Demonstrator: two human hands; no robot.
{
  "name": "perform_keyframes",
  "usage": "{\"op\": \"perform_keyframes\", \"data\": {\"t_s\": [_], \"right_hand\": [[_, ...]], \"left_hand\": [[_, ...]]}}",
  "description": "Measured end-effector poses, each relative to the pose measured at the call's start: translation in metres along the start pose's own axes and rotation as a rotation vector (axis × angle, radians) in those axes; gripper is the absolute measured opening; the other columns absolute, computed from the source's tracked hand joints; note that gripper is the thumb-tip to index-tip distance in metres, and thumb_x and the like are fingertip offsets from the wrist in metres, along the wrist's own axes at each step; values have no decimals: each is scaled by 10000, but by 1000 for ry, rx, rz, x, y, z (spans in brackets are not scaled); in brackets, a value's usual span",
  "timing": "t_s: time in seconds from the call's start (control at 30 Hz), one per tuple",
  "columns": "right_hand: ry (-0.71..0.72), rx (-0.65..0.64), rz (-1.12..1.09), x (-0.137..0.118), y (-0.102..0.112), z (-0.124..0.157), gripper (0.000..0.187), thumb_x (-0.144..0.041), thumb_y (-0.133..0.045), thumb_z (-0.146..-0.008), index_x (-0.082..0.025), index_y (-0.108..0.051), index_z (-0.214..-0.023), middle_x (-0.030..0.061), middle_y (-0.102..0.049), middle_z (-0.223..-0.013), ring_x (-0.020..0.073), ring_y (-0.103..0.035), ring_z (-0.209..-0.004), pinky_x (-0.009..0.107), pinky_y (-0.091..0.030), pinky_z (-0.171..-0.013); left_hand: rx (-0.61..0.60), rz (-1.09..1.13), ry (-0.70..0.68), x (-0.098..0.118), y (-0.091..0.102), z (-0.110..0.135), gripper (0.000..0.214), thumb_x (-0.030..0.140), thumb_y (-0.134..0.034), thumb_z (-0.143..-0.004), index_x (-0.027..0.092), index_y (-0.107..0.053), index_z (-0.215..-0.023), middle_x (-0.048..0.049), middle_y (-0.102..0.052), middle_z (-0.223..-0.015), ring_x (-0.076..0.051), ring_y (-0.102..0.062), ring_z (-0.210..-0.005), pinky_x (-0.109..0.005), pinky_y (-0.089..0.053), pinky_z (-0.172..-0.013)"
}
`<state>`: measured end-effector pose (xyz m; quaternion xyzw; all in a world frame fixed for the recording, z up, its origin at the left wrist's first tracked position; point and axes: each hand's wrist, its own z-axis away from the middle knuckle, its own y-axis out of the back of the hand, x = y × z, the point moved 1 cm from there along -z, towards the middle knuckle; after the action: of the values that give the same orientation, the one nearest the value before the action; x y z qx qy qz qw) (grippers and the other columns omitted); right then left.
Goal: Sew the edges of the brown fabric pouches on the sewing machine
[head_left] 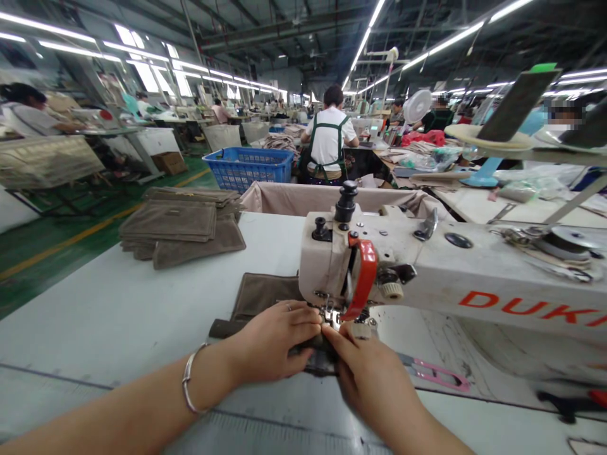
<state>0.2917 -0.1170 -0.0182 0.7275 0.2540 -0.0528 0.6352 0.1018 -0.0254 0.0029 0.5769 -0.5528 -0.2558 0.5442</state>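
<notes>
Brown fabric piece (pixel 268 294) lay on the white table (pixel 118 335), near edge at the needle area of the sewing machine (pixel 427 265). Left hand (pixel 279 338) rested on the fabric, fingers extended, thumb apart from them, not clamped. Right hand (pixel 370 363) sat by the presser foot, index finger pointing at it; other fingers mostly hidden, couldn't tell if they pinched fabric. Pink-handled snips (pixel 439 373) lay right of that hand. Stack of brown pieces (pixel 177 221) at far left of table. Beyond: blue basket (pixel 251 167), co-worker (pixel 331 136) facing away.
</notes>
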Motion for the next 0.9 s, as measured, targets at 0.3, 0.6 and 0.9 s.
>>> {"op": "perform_keyframes", "data": {"t_s": [0.3, 0.6, 0.9], "right_hand": [[-54, 248, 21, 5, 12, 1, 152, -145, -493, -899, -174, -613, -987, 83, -589, -961, 267, -523, -906, 428, -467, -800], [95, 282, -33, 2, 11, 1, 97, -166, -547, -919, -186, -633, -878, 55, -629, -861, 235, -526, -851, 384, -438, -781], [78, 213, -187, 0, -2, -4, 178, -88, -575, -890, -213, -644, -996, 46, -657, -972, 232, -572, -904, 381, -491, -799]], "left_hand": [[67, -138, -42, -10, 6, 11, 217, 220, -542, -981, 156, -602, -1180, -72, -663, -1122, -212, -590, -1103, -397, -468, -1023], [201, -75, -40, 10, -9, 6, 184, 232, -465, -1014, 180, -637, -1058, -38, -703, -1066, -183, -644, -985, -356, -512, -927], [235, -140, 8, 19, -12, 0, 280, 180, -378, -1035, 159, -649, -973, -35, -717, -954, -164, -665, -877, -337, -529, -854]]}}
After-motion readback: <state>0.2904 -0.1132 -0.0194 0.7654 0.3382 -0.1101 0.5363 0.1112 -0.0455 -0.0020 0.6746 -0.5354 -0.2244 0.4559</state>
